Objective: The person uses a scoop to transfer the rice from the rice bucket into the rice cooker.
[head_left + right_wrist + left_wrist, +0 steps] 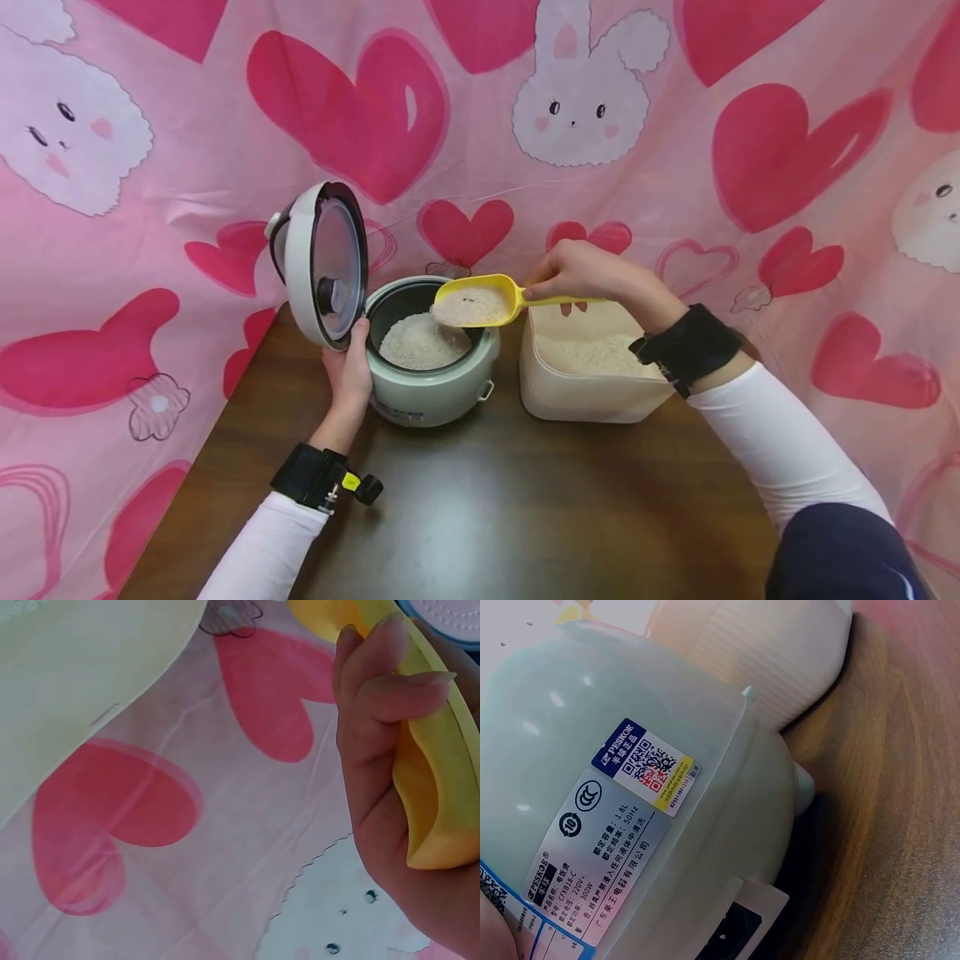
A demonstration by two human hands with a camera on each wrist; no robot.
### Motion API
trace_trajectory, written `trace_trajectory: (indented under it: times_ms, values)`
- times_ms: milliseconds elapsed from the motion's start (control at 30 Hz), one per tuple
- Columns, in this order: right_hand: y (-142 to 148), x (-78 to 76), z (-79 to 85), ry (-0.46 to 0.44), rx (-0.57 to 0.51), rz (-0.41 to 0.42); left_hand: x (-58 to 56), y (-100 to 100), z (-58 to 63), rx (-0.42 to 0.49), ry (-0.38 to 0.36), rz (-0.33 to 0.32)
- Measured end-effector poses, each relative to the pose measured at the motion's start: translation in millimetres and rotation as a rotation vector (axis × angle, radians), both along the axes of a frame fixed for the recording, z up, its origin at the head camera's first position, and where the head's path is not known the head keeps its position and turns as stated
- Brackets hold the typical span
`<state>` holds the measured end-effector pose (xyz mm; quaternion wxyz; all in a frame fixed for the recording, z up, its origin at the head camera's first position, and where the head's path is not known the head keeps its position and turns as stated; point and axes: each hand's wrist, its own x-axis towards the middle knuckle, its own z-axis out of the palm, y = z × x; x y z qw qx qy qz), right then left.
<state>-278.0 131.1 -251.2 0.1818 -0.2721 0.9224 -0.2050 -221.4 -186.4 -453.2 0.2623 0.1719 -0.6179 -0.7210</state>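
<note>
My right hand (pixel 581 271) grips the handle of a yellow scoop (pixel 516 293), fingers curled round it in the right wrist view. White rice fills the scoop, whose tip hangs over the open pot of a pale green rice cooker (pixel 427 396). Inside the dark inner pot lies a mound of rice (pixel 420 340). At the cooker's left side, my left hand (pixel 350 371) holds on by the hinge, thumb up against the rim and the other fingers mostly hidden behind the raised lid (pixel 303 267). Labels (pixel 600 851) on the cooker's side show in the left wrist view.
To the right of the cooker stands a cream container (pixel 592 400) with rice in it, under my right forearm. Both sit on a dark wooden table (pixel 450 517). A pink curtain (pixel 480 179) with hearts and rabbits hangs close behind them.
</note>
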Motion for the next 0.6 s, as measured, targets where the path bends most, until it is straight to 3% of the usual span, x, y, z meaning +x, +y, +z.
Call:
trace_trajectory:
  times_ms: [233, 600]
  values:
    - [-15.9, 4.2, 3.3, 0.033, 0.035, 0.023, 0.0, -0.1, 1.3, 0.008, 0.009, 0.003]
    - [-26.9, 12.8, -0.5, 0.124, 0.04, -0.028, 0.3, 1.6, 0.8, -0.006, 0.024, 0.002]
